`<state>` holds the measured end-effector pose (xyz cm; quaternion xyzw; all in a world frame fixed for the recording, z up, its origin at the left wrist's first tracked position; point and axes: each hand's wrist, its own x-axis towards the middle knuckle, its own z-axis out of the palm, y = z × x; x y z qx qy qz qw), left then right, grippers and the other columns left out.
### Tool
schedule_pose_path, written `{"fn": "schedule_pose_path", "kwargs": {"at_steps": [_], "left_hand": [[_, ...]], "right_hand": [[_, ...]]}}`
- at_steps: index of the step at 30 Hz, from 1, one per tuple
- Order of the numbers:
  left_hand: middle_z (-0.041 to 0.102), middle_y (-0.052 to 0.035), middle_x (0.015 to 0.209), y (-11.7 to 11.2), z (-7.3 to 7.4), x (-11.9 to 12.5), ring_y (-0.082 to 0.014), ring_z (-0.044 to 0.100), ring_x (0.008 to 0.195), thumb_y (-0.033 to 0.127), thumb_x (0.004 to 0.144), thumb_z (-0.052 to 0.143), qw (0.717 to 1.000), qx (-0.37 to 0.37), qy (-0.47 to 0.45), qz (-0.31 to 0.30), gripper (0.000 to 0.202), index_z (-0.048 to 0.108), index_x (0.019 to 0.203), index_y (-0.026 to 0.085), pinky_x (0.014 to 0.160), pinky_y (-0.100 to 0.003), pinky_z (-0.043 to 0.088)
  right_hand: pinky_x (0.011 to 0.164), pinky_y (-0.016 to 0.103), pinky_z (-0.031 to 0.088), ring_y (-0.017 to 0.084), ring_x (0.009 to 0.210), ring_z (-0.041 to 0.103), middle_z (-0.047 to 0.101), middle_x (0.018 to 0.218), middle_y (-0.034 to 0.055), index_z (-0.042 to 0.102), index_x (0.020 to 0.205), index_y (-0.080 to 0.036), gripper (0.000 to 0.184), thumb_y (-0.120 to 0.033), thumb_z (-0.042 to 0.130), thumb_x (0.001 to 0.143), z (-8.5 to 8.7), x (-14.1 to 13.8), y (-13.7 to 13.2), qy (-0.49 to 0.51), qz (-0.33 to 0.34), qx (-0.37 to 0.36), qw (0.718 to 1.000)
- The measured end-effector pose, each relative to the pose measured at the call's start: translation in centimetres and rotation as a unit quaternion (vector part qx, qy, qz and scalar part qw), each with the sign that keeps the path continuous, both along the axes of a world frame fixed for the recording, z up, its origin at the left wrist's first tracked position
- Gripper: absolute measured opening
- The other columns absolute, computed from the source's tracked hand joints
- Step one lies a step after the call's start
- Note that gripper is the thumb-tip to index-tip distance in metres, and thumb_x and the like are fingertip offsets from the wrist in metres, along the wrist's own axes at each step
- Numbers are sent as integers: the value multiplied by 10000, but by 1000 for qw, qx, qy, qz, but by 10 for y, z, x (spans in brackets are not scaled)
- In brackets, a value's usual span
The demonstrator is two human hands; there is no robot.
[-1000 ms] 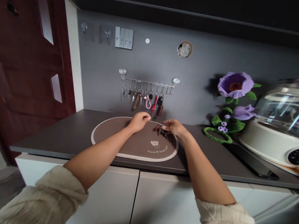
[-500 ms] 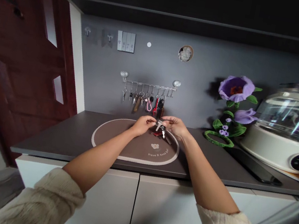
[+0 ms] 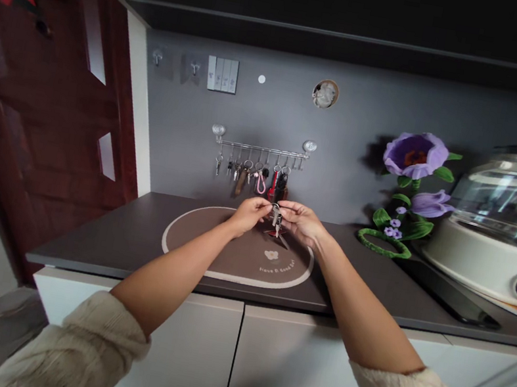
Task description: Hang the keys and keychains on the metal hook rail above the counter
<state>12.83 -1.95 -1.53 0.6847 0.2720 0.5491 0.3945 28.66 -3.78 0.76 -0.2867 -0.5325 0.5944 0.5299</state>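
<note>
Both hands meet above the back of a brown oval mat (image 3: 209, 245), pinching a small bunch of keys (image 3: 277, 222) between them. My left hand (image 3: 252, 211) grips the key ring (image 3: 275, 206) from the left with thumb and fingertips. From the right, my right hand (image 3: 302, 220) is closed on the same ring. The keys dangle below the fingers. A reddish item and a dark, flat strip lie on the mat behind and under them, partly hidden.
A wall rail (image 3: 261, 148) with several hanging key sets (image 3: 241, 180) is behind the hands. To the right are a purple flower ornament (image 3: 416, 156), a black phone-like slab (image 3: 450, 297) and a white appliance (image 3: 472, 258). A dark cabinet (image 3: 322, 4) overhangs the counter (image 3: 96, 232).
My hands have come closer together around the ring, and the right fingers have closed in. The keys now hang more upright. The view has shifted slightly left.
</note>
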Motion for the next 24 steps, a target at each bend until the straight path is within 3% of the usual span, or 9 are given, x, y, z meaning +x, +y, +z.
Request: {"fn": "schedule_pose_path", "kwargs": {"at_steps": [5,11,24], "left_hand": [[541,-6,652,0,3,-2,-88,493,585,398,656,560,1000,-1,-19,12,293,542,758,124,521,-203,386],[538,1,651,-1,6,-3,-84,473,581,399,649,563,999,18,-15,34,293,563,758,127,528,-202,385],[620,-39,733,-5,10,-5,-120,522,668,383,647,567,993,68,0,95,283,626,758,129,661,-247,394]], "right_hand": [[677,216,476,78,658,594,638,726,13,583,821,-151,192,-34,561,671,-2,-3,0,-24,9,-4,1000],[756,262,459,94,722,595,637,772,21,589,823,-159,187,-74,596,657,-3,-4,1,-37,28,18,999],[671,227,432,82,681,549,600,756,7,613,738,-159,223,-287,685,569,-9,-10,5,-107,-48,82,990]]}}
